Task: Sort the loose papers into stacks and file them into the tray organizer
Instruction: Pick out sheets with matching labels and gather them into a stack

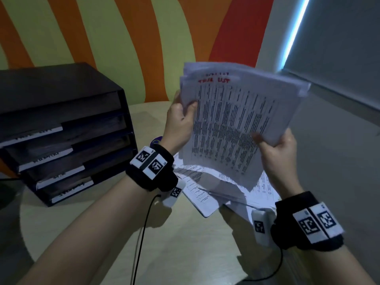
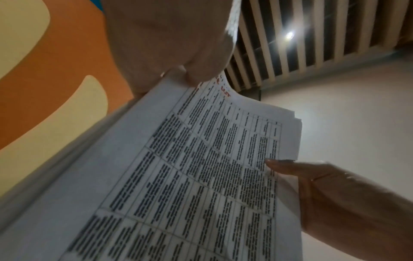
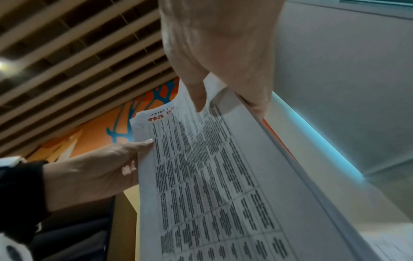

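A thick stack of printed papers is held up above the table; its top sheet is a dense table with a red handwritten heading. My left hand grips the stack's left edge, thumb on the front. My right hand pinches its lower right corner, thumb on top. The left wrist view shows the same papers under my left hand, and the right wrist view shows the papers under my right hand. More loose papers lie spread on the table below. The dark tray organizer stands at the left.
The organizer has several labelled drawers with white strips on their fronts. The round beige table carries it and the loose papers. A black cable hangs from my left wrist band. A striped orange and yellow wall rises behind.
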A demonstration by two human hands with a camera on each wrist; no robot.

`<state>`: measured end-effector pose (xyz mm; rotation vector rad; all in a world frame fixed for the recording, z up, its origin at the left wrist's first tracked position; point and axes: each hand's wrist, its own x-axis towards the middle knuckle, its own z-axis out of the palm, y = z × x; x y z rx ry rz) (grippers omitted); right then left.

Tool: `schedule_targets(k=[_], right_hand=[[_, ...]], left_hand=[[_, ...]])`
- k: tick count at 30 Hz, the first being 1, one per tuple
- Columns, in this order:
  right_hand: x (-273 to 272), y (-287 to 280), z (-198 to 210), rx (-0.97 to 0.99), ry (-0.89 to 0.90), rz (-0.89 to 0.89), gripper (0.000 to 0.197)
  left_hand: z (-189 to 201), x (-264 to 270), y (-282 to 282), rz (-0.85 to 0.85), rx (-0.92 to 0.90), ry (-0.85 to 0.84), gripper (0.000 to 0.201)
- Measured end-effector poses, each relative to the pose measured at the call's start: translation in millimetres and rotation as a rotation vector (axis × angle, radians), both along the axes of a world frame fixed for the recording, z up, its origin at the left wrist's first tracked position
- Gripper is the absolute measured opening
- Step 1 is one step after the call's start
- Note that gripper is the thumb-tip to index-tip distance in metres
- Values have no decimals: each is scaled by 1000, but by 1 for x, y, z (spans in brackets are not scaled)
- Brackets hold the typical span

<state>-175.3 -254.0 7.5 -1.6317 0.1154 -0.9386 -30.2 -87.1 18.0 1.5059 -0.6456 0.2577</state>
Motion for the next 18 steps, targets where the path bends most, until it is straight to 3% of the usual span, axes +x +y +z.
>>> schedule_targets(k=[4,8,11,13,15,18], right_hand=[[6,-6,-41,26,319,30,22],[9,-18,-47,142,375,-24,15],[7,-31,-44,206,423,-78,14],[7,-45,-54,235,526,-76,24],[8,-57,-70,259,663,-61,34],[14,-71,-98,245,848,-73,26]], left_hand=[[-47,-1,-1,-62,224,212,33],[-74,7,9,-119,330,219,31],[-76,33,15,56,360,233,26],[-88,58,23,201,439,235,34],[-104,82,32,312,612,261,46],[-123,102,42,365,907,391,70]])
